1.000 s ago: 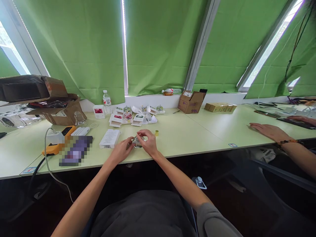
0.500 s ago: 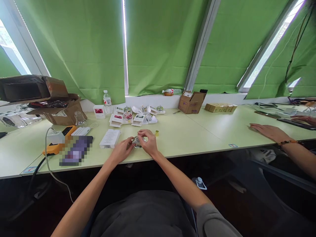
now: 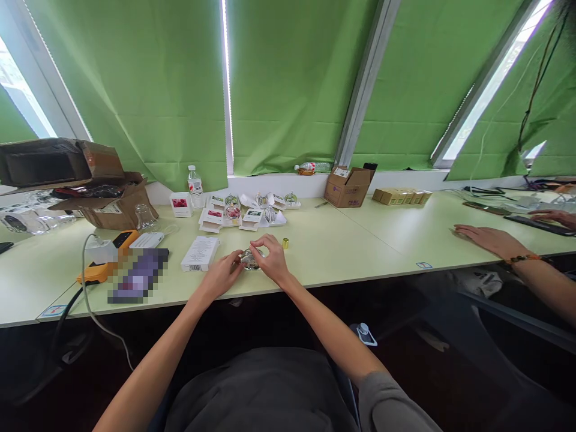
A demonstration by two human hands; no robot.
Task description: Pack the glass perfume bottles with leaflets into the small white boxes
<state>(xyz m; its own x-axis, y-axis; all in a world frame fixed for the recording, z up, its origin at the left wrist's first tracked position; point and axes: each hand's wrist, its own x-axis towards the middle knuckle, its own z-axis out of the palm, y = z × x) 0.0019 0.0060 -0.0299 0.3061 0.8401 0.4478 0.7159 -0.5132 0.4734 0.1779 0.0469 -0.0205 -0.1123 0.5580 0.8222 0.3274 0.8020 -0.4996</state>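
A small round clear glass bottle (image 3: 250, 259) stands on the pale table near its front edge. My left hand (image 3: 222, 273) grips its left side with thumb and fingers. Above the bottle's top, my right hand (image 3: 271, 259) is closed in a pinch; its fingers cover what is between them. Just right of that hand stands a small gold cap (image 3: 285, 243). On the left lies a closed white box (image 3: 200, 253) with printed text and a barcode.
Behind are several opened white boxes (image 3: 211, 216) with glass bottles. A water bottle (image 3: 195, 183), a cardboard box (image 3: 348, 187) and gold boxes (image 3: 401, 197) line the back. Left lie a blurred phone (image 3: 141, 276) and an orange device (image 3: 96, 273). A co-worker's hand (image 3: 492, 241) rests at right.
Almost nothing differs. Both my hands stay at the glass bottle in the same hold, and the view has shifted very slightly.
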